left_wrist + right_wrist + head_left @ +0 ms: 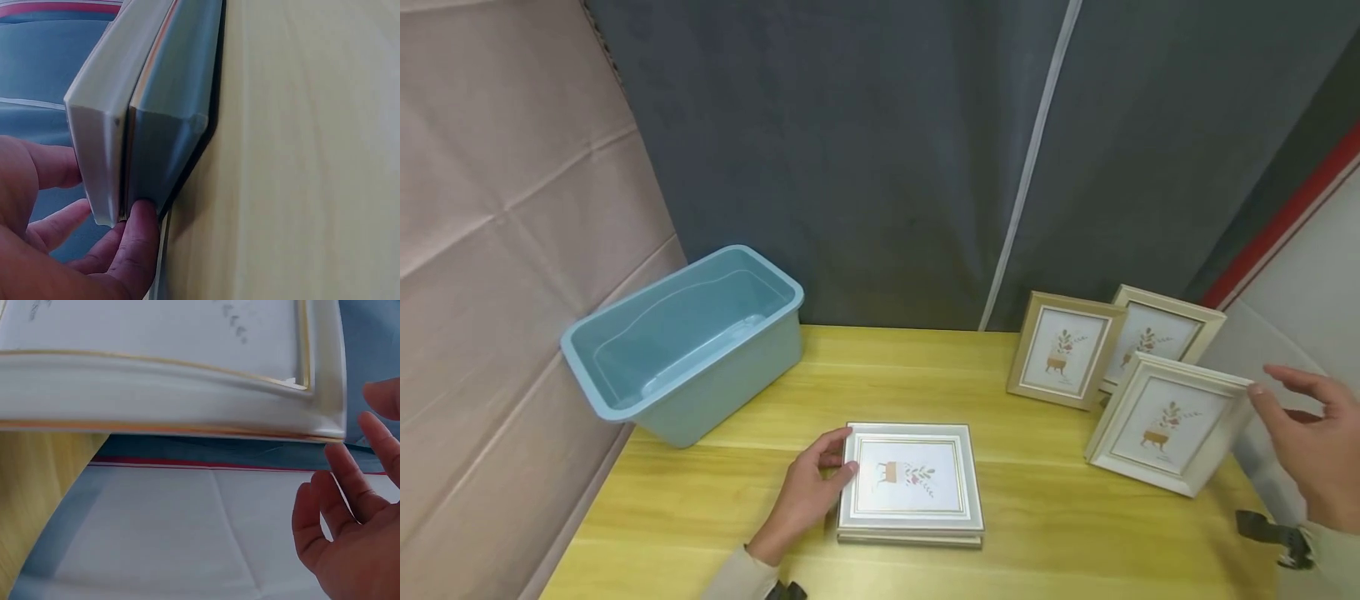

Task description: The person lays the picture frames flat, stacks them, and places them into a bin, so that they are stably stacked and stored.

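Observation:
Two picture frames lie stacked on the table; the upper silvery-white picture frame (912, 433) shows a printed potted plant turned sideways. My left hand (808, 492) touches the left side of this stack with its fingertips and thumb. In the left wrist view, fingers (140, 231) rest against the edges of both stacked frames. At the right, a cream picture frame (1172, 425) stands tilted back. My right hand (1318, 442) is beside its upper right corner, fingers spread and a fingertip at the edge. In the right wrist view, the frame's white border (187, 400) is close to the fingertips.
Behind the cream frame stand a tan picture frame (1026, 354) and another cream-edged frame (1206, 315). A blue plastic bin (730, 367) sits at the table's back left. The wooden table (737, 500) meets a dark curtain (865, 167) behind and pale cloth at the left.

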`<state>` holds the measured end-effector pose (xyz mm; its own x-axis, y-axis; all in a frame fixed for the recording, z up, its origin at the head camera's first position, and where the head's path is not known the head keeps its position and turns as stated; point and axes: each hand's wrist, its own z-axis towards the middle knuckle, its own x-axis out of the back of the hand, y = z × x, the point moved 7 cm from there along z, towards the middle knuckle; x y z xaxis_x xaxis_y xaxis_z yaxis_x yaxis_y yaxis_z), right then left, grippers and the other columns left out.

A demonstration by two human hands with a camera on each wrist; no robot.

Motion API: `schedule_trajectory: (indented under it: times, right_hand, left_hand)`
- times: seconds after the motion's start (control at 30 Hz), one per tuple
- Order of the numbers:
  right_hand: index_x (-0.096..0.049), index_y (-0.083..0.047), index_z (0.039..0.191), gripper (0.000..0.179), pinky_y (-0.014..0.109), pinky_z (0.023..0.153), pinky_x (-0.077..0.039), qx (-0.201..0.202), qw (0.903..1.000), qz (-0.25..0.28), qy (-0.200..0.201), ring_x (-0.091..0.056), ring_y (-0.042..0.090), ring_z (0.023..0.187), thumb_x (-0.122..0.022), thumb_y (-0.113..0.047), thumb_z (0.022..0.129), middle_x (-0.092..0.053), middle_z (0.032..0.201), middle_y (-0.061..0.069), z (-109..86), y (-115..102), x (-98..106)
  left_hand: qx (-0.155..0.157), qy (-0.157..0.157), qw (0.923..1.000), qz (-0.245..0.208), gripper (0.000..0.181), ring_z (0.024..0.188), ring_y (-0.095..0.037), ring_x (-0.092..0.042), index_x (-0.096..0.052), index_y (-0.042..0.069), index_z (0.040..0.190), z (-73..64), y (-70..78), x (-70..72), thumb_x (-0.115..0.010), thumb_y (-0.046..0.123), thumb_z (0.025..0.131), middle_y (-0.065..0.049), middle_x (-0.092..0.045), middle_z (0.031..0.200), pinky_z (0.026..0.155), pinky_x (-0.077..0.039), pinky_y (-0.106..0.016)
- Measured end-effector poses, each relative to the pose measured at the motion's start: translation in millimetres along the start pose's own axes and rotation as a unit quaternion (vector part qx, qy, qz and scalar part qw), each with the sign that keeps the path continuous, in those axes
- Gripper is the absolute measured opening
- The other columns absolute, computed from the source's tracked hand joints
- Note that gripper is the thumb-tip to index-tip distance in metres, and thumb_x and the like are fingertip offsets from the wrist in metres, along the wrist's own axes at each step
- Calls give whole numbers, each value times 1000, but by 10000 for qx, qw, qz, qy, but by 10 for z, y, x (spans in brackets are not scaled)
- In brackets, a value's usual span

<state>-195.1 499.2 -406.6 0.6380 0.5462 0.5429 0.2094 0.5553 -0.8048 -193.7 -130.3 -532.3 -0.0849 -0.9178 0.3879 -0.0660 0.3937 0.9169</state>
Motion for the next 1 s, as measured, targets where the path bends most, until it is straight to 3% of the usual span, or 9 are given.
schedule_trajectory:
  times: [0.1,0.17,0.3,0.43,0.67,0.8,1.0]
  right_hand:
    - [-59,-36,151,49,4,64,-39,48,9994,-56,-344,-53,-13,101,-66,-28,103,-41,141,-32,15,80,-63]
    - [-60,-33,151,49,3,68,-40,284,9981,138,-526,-51,-14,110,-67,-24,104,-44,139,-34,26,105,-100]
    - [-65,-22,146,46,1,69,-44,842,9909,687,-799,-55,-17,100,-69,-10,101,-56,117,-35,33,128,-174]
    - [-64,-17,146,47,3,65,-50,1071,9837,969,-1073,-58,-18,90,-67,-4,102,-59,116,-33,29,163,-238]
    - [-63,-7,145,44,8,66,-56,1341,9770,1059,-1277,-64,-15,91,-64,1,102,-63,117,-30,-22,172,-280]
    - [-62,-9,147,46,10,63,-55,1539,9717,936,-1531,-64,-9,79,-64,1,103,-65,104,-28,-49,134,-269]
    - [-63,-13,147,49,13,60,-56,1710,9640,838,-1855,-65,-5,74,-64,5,101,-67,96,-25,-120,73,-234]
  left_hand:
    - [-8,6,10000,-28,52,116,-24,-65,-60,26,148,8,-11,2,-76,23,98,-8,-68,133,85,-59,-31]
    - [-10,10,10000,-47,52,117,-24,-65,-60,26,148,9,-18,5,-76,23,99,-8,-68,133,86,-60,-31]
    - [60,12,10000,-59,51,117,-25,-65,-61,28,147,4,-53,11,-76,23,99,-9,-68,131,85,-60,-31]
    - [150,16,9999,-84,52,117,-25,-64,-61,31,146,-4,-86,21,-76,23,98,-8,-68,132,85,-60,-30]
    - [76,72,9999,-39,50,116,-25,-66,-62,29,146,-13,-92,59,-76,23,98,-8,-69,132,86,-61,-31]
    - [41,82,9999,-61,50,116,-25,-67,-62,29,145,-2,-74,63,-77,23,98,-9,-68,133,87,-61,-32]
    - [-64,-25,9999,-105,51,116,-24,-67,-62,27,146,27,-31,32,-77,24,97,-9,-68,134,87,-61,-31]
